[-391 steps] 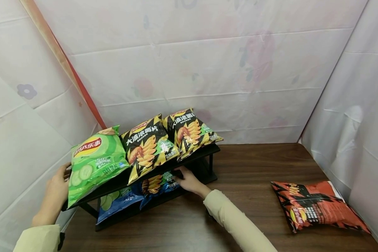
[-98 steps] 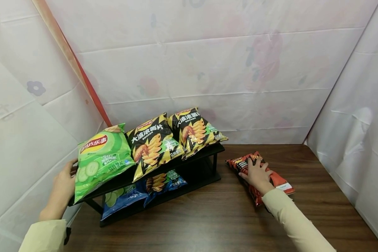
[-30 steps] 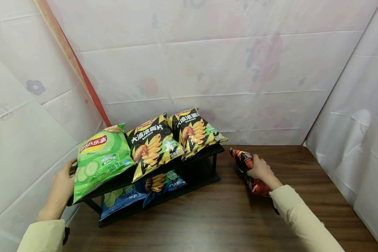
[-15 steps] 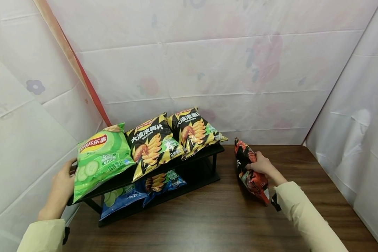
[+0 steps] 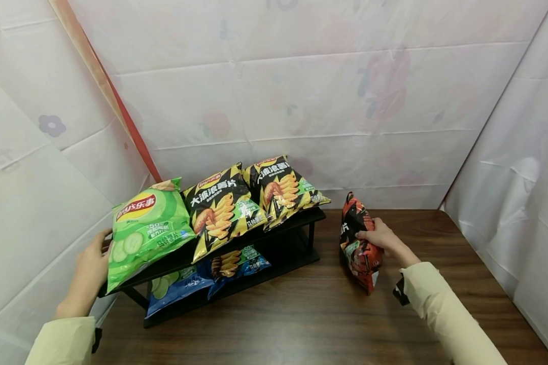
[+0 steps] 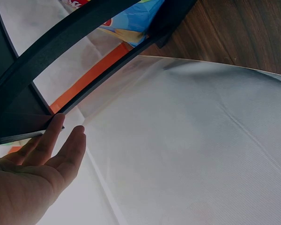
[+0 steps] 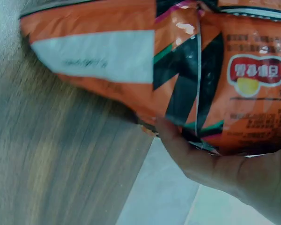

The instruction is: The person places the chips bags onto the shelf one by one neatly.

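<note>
In the head view my right hand (image 5: 383,239) pinches a red bag of potato chips (image 5: 357,248), which stands on edge over the table, right of a black two-tier rack (image 5: 297,253). The right wrist view shows the bag's orange-red back (image 7: 117,51) and my thumb along its lower side. My left hand (image 5: 90,266) is at the rack's left end, beside a green chip bag (image 5: 148,228) on the upper shelf. In the left wrist view its fingers (image 6: 72,150) are extended, one fingertip touching the black rack edge; the thumb is hidden.
Two black-and-yellow chip bags (image 5: 226,210) lie on the upper shelf right of the green one. Below are two blue chip bags (image 5: 180,291), on the left and middle of the lower shelf. White cloth walls (image 5: 347,101) enclose the brown wooden table (image 5: 292,324).
The red bag, on the far right of the table earliest, has come nearer the rack. In the last second my right hand turned it upright, front towards the rack. The left hand stayed put.
</note>
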Motion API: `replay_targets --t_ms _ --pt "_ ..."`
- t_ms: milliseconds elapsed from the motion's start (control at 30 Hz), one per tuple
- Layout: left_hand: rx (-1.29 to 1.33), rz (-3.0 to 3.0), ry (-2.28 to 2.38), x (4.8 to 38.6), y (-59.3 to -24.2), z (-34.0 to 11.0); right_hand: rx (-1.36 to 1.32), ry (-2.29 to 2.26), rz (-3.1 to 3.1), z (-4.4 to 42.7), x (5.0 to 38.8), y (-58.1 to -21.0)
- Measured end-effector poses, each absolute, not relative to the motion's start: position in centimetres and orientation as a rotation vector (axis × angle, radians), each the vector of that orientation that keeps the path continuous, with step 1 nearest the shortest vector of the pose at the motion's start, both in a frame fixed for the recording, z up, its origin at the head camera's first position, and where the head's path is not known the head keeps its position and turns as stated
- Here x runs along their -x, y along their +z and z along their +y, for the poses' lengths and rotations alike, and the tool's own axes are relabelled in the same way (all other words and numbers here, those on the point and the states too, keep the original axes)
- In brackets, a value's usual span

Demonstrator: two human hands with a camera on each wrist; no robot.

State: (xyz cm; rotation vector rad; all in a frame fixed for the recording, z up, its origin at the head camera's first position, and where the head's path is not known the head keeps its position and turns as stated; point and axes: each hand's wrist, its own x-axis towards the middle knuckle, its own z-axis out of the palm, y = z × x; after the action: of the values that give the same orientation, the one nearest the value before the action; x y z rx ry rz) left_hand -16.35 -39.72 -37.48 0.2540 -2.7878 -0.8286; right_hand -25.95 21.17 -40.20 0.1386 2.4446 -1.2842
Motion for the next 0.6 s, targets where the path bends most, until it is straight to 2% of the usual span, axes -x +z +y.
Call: replay_targets --t_ms 600 --pt "-0.269 -2.790 -0.847 16.3 -37.3 -39.6 -0.103 -1.733 2.070 22.8 26.8 -42.8"
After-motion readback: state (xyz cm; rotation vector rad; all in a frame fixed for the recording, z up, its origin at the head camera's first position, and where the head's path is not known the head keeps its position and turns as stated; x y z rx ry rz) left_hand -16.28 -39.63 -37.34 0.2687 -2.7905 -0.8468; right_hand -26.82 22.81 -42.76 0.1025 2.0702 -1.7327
